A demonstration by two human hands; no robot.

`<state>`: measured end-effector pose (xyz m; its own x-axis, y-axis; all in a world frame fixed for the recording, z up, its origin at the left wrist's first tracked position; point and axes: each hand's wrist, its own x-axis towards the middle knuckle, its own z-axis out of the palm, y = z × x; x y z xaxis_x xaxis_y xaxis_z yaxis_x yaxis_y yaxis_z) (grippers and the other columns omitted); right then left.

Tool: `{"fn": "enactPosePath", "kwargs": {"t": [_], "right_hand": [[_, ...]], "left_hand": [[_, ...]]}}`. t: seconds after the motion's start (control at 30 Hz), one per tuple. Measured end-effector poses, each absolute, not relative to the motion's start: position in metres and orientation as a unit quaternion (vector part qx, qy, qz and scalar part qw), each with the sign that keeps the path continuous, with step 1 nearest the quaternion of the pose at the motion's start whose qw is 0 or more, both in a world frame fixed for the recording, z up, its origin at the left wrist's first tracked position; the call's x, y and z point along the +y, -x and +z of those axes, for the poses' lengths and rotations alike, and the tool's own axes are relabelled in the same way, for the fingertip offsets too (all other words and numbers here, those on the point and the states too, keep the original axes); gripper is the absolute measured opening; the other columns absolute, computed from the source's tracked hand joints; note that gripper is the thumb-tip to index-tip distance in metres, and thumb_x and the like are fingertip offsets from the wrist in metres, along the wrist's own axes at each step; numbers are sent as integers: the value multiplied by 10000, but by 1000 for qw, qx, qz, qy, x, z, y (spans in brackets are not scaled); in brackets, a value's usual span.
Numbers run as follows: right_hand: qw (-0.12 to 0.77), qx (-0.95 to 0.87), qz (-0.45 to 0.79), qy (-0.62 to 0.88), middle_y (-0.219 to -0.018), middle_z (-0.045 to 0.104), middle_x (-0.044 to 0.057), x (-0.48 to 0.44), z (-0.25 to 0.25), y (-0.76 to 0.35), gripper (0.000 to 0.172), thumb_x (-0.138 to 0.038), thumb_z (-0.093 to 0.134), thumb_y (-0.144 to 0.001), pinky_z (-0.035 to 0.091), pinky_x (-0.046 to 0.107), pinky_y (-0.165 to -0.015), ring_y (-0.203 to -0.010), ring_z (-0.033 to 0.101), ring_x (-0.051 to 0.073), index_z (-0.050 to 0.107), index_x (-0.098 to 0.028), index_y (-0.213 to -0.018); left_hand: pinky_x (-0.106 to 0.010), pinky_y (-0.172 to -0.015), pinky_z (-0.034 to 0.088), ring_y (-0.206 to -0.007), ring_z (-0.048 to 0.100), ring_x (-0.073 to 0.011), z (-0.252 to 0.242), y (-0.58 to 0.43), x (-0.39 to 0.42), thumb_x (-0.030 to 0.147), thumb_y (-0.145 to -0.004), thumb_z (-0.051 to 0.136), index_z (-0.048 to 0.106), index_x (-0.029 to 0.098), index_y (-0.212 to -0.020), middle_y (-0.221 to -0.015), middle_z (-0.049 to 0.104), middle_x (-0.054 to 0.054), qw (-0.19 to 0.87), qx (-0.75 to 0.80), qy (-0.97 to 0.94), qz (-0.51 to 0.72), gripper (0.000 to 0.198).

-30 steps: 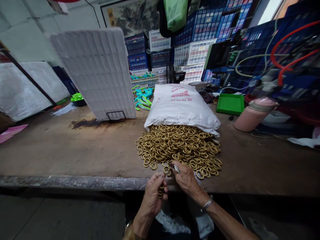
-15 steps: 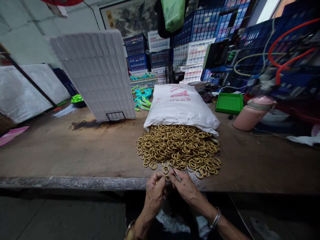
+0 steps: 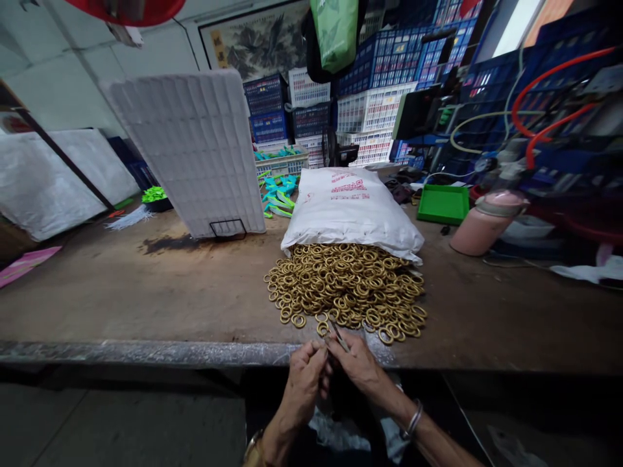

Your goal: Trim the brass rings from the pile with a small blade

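My left hand (image 3: 302, 379) is closed in a pinch just in front of the table edge; whatever its fingertips hold is hidden. Close against it, my right hand (image 3: 359, 368) grips a slim, pointed metal tool (image 3: 341, 338) that slants up to the left; its exact kind is unclear. Fingertips of both hands meet or nearly meet. Just beyond them a single brass-coloured ring (image 3: 322, 329) lies by the near side of a heap of similar rings (image 3: 345, 285). The heap spills from the mouth of a white sack (image 3: 348, 207) with red print, lying on the table.
The brown table (image 3: 146, 298) has a worn front edge. A white ribbed panel (image 3: 195, 149) stands upright at left. To the right are a green tray (image 3: 442, 204) and a pink bottle (image 3: 487, 224). Stacked crates (image 3: 374, 107) and turquoise-and-green pieces (image 3: 280, 194) are behind.
A ring that showed between my fingertips is no longer visible there. My right hand has shifted slightly left, and more of the metal tool shows. The camera view has tilted slightly.
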<state>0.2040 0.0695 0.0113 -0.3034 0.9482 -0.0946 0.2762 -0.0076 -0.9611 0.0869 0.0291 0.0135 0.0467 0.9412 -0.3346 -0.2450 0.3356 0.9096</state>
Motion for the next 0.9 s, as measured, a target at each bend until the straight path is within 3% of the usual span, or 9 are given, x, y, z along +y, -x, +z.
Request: {"fn": "enactPosePath", "kwargs": {"t": [0.4, 0.63, 0.73, 0.9], "right_hand": [[331, -655, 445, 514, -550, 478, -23, 73, 11, -203, 322, -410, 365, -793, 362, 222, -523, -536, 441, 109, 479, -173, -607], [304, -724, 380, 490, -662, 552, -1, 64, 20, -206, 210, -297, 340, -809, 386, 223, -584, -614, 514, 125, 503, -180, -751], [261, -765, 346, 477, -670, 571, 2, 59, 23, -205, 137, -158, 362, -749, 374, 219, -591, -623, 528, 128, 494, -190, -773], [189, -802, 291, 487, -608, 550, -5, 59, 15, -203, 253, -21, 363, -568, 328, 220, -538, -561, 500, 129, 469, -193, -720]], "left_hand": [[-149, -363, 230, -381, 343, -26, 16, -85, 22, 499, -691, 577, 462, 163, -685, -541, 457, 58, 662, 471, -306, 497, 354], [-150, -358, 214, -377, 346, -22, 20, -83, 23, 479, -690, 590, 444, 162, -682, -549, 462, 58, 656, 459, -295, 521, 349], [-148, -352, 210, -370, 335, -19, 21, -83, 22, 483, -701, 579, 443, 161, -684, -543, 455, 59, 654, 458, -297, 524, 350], [-144, -348, 213, -372, 338, -23, 20, -84, 23, 489, -709, 568, 435, 163, -700, -529, 444, 62, 648, 456, -303, 529, 353]]}}
